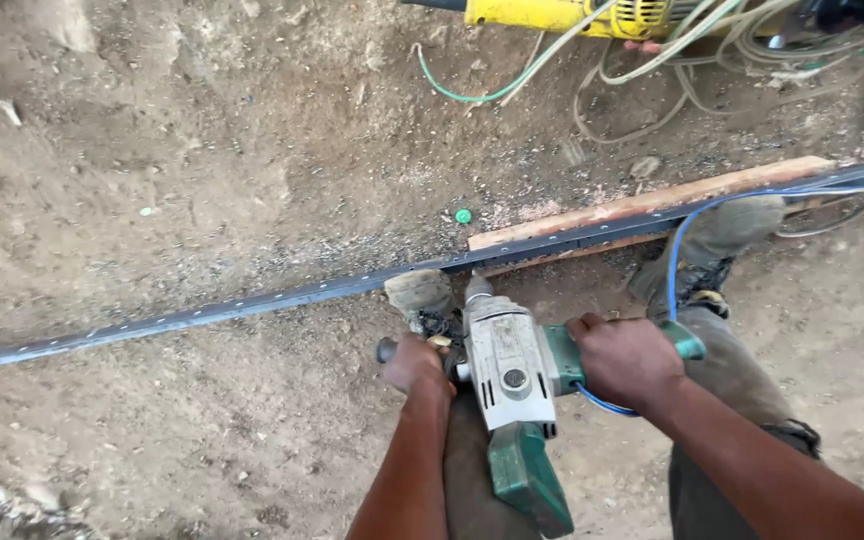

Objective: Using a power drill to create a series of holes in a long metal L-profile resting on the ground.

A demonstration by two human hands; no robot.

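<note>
Both hands clamped on my drill: left hand gripping its side handle, right hand its rear grip. The bit points to 12 o'clock at the steel strip, whose long axis runs 8 to 2.

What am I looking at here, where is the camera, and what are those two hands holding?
There is one view, from a camera on the person's head, looking down. The left hand grips the side handle and the right hand grips the rear handle of a green and grey drill, whose nose points at a long metal strip lying across dirt ground. A wooden plank lies under the strip. Both boots stand by it. A blue cable runs off to the right. A yellow tool and tangled cables lie at the top.
</note>
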